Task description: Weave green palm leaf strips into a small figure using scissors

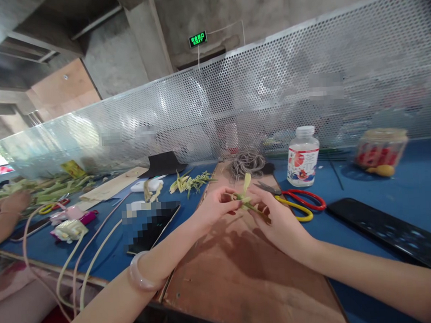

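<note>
Between the fingertips of both hands is a small green sprig (247, 198) with a pale yellow-green leaf standing up from its top. My left hand (218, 208) pinches it from the left, thumb and forefinger closed on it. From the other side my right hand (274, 216) grips the same sprig, its stem running down under the fingers. Both hands are above a brown wooden board (222, 286). Just right of my right hand lie scissors (306, 198) with red and yellow handles. Behind the hands is a tangled coil of grey cord or wire (246, 165).
A clear bottle (303, 157) and a lidded jar (381, 148) stand at the back right. A black phone (381, 225) lies at right, another phone (157, 227) at left, near leafy sprigs (191, 181). Another person's hand (15, 203) is far left. A perforated metal screen (183, 105) borders the table.
</note>
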`<state>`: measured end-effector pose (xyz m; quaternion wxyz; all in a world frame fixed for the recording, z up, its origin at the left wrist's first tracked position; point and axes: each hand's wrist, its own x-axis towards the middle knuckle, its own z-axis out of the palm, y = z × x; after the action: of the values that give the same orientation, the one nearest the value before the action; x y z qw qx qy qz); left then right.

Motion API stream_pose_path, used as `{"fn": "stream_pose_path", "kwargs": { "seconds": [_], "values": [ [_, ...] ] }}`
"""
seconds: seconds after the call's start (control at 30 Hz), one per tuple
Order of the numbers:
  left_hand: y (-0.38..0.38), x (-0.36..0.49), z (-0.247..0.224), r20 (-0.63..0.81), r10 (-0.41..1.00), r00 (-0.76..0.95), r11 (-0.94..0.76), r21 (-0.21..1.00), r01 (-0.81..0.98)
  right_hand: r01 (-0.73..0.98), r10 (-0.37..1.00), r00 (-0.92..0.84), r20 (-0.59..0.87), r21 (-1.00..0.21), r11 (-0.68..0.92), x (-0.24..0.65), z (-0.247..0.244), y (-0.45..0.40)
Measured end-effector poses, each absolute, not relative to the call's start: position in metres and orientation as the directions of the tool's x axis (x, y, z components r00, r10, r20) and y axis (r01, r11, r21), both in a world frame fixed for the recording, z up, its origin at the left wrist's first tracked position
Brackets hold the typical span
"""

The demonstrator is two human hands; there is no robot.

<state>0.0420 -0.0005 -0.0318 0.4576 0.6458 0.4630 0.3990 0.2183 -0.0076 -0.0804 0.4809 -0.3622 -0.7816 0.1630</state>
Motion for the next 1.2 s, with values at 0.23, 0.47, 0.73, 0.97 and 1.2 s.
{"fn": "stream_pose_path", "kwargs": {
  "seconds": [0.23,0.47,0.73,0.97,1.2],
  "values": [
    [0.002,0.042,-0.035,0.102,0.968,0.230,-0.153,0.964,0.217,0.608,0.557,-0.403,0.726,-0.242,0.756,0.221,-0.077,-0.010],
    [-0.001,0.045,-0.032,0.065,0.973,0.222,-0.103,0.981,0.165,0.565,0.410,-0.496,0.765,-0.074,0.822,0.221,-0.074,-0.013],
    [0.001,0.042,-0.039,0.061,0.934,0.351,-0.098,0.991,0.089,0.410,0.519,-0.434,0.737,-0.351,0.842,0.220,-0.077,-0.011],
    [0.001,0.040,-0.037,0.029,0.913,0.407,-0.080,0.991,0.109,0.331,0.739,-0.279,0.614,-0.661,0.674,0.221,-0.077,-0.007],
    [-0.001,0.042,-0.036,-0.016,0.912,0.409,-0.031,0.993,0.109,0.231,0.856,-0.228,0.464,-0.829,0.510,0.221,-0.070,-0.009]
  ]
}}
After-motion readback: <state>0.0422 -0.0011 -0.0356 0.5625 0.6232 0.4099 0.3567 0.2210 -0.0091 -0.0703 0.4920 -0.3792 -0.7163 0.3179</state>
